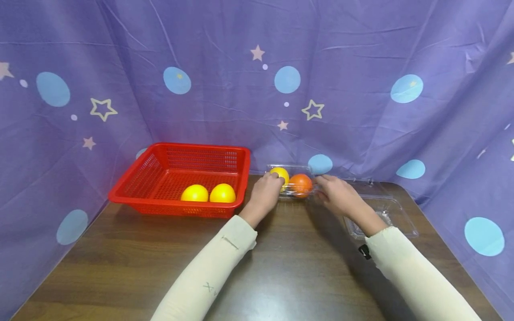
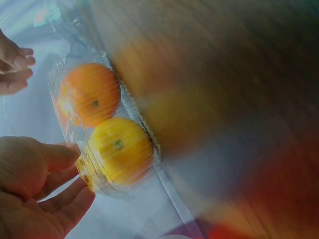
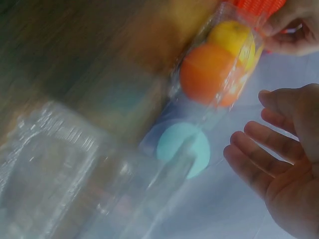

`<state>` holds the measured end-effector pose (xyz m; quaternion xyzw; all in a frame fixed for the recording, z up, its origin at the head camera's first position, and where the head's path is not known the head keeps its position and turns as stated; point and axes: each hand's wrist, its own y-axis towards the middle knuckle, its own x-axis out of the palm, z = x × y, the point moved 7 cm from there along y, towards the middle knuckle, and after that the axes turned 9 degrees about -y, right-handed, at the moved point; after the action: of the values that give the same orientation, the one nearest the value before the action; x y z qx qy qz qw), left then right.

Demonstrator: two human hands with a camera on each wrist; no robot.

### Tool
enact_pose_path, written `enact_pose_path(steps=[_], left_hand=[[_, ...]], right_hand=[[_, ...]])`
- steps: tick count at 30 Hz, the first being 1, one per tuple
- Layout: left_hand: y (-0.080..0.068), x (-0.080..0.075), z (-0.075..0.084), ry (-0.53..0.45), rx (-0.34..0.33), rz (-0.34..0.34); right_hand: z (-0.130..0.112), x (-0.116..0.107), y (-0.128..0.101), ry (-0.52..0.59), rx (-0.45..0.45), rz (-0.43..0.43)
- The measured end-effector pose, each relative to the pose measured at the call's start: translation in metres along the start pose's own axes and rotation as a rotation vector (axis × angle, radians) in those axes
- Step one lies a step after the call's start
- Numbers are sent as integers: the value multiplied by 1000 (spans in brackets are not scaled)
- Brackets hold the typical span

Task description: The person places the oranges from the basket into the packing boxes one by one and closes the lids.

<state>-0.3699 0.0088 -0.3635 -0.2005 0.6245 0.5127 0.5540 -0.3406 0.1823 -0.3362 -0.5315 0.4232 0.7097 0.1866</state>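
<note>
A clear plastic clamshell box [image 1: 295,169] stands at the back of the table, holding a yellow round fruit [image 2: 121,151] and an orange [image 2: 90,94] side by side. My left hand [image 1: 265,191] pinches the box's edge at the yellow fruit's end, thumb on one side and fingers on the other. At the orange's end is my right hand [image 1: 337,194]. The right wrist view shows its fingers spread and apart from the box, holding nothing. Part of the yellow fruit is hidden behind the left fingers in the head view.
Left of the box sits a red perforated basket [image 1: 180,146] with two yellow fruits [image 1: 222,193] inside. Another clear plastic box [image 1: 395,214] lies with its lid open under the right forearm. A purple curtain [image 1: 225,98] hangs behind the wooden table [image 1: 281,267].
</note>
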Motion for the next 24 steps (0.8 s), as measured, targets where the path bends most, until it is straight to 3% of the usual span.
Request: enact_pose_path(steps=[9,17,24], left_hand=[[0,-1,0,-17,-7,0],[0,0,-1,-20,-7,-2],[0,-1,0,-20,-4,-4]], right_hand=[[36,-12,-27,3,115,15],[73,-25,-52,-8,250,-69],[106,-27,-78,-17,315,-88]])
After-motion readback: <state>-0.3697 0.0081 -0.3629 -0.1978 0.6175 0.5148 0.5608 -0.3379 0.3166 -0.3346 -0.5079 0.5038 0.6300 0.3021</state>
